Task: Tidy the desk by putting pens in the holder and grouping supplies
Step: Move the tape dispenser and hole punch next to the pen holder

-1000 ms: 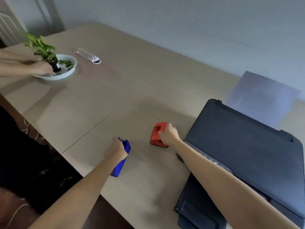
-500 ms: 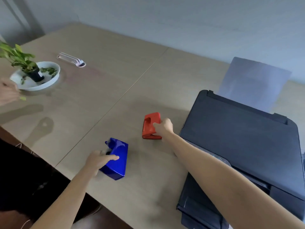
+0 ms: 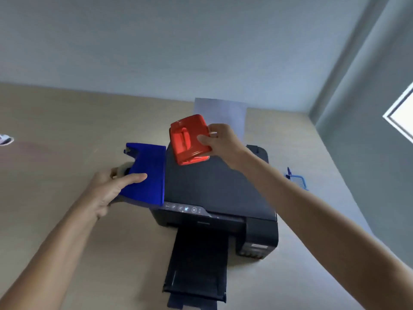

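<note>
Head view, progress: mid-way by my judgement; two supplies are lifted and carried, none set into a group yet, and no pens or holder show.
Left hand (image 3: 107, 191): fingers closed around the blue tape dispenser (image 3: 146, 173), held above the worktop (image 3: 55, 121) at the printer's left edge.
Right hand (image 3: 220, 142): pinched on the edge of the red hole punch (image 3: 188, 139), raised over the black printer (image 3: 214, 189).
Left to do: put both down together; a blue basket-like item (image 3: 298, 180) lies right of the printer, possibly the target.
Count: one dispenser, one punch, one printer, one paper sheet (image 3: 221, 113), one white object (image 3: 5, 139) at far left.
</note>
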A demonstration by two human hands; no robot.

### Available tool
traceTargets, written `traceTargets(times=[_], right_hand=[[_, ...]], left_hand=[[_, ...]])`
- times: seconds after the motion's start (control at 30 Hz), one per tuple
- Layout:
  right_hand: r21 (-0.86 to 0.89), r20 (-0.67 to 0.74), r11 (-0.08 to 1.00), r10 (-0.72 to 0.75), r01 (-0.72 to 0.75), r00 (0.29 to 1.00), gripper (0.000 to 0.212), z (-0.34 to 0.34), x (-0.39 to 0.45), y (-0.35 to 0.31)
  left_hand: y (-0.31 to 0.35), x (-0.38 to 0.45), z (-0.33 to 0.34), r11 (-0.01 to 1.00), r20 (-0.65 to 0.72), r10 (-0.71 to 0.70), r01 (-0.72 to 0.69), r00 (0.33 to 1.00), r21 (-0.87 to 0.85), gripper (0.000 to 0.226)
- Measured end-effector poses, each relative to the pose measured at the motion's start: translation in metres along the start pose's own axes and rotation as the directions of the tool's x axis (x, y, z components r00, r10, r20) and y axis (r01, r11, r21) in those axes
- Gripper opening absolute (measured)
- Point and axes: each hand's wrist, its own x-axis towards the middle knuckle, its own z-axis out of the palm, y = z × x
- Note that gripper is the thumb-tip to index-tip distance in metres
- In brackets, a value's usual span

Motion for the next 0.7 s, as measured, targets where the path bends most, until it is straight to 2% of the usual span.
traceTargets(times=[0.07, 0.13, 0.17, 0.27, 0.33, 0.43, 0.53, 0.63, 0.7], right_hand=[[0.0, -0.054, 1.0, -0.005, 0.005, 0.999, 0.003, -0.053, -0.021, 0.005], [-0.003, -0.132, 1.0, 0.003, -0.003, 0.991, 0.011, -0.107, -0.044, 0.017], [-0.008, -0.163, 1.0, 0.009, -0.01, 0.987, 0.01, -0.13, -0.055, 0.023], [-0.04, -0.283, 0.997, 0.052, -0.066, 0.958, 0.014, -0.207, -0.09, 0.056], [-0.046, -0.347, 0.991, 0.104, -0.127, 0.932, 0.018, -0.252, -0.115, 0.083], [-0.024, -0.452, 0.968, 0.213, -0.251, 0.866, 0.008, -0.309, -0.145, 0.13], [-0.029, -0.562, 0.913, 0.322, -0.407, 0.762, 0.013, -0.35, -0.164, 0.182], [-0.001, -0.588, 0.86, 0.412, -0.51, 0.696, 0.008, -0.364, -0.174, 0.226], [0.022, -0.586, 0.835, 0.456, -0.55, 0.67, 0.007, -0.359, -0.177, 0.244]], left_hand=[[0.009, -0.004, 0.056, 0.999, 0.107, 0.023, -0.02, 0.994, -0.03, 0.046], [0.01, -0.009, 0.118, 0.999, 0.212, 0.023, -0.013, 0.977, -0.048, 0.026], [0.009, -0.012, 0.145, 0.999, 0.271, 0.013, -0.003, 0.963, -0.035, 0.026], [-0.006, -0.021, 0.23, 0.997, 0.392, -0.076, 0.056, 0.917, 0.06, 0.066], [-0.023, -0.028, 0.281, 0.986, 0.45, -0.155, 0.113, 0.879, 0.118, 0.066], [-0.05, -0.036, 0.347, 0.964, 0.497, -0.251, 0.169, 0.83, 0.205, 0.053], [-0.08, -0.033, 0.399, 0.936, 0.462, -0.323, 0.206, 0.826, 0.287, 0.044], [-0.105, -0.022, 0.431, 0.876, 0.319, -0.3, 0.127, 0.899, 0.465, 0.045], [-0.117, -0.013, 0.442, 0.765, 0.22, -0.26, 0.061, 0.94, 0.641, 0.046]])
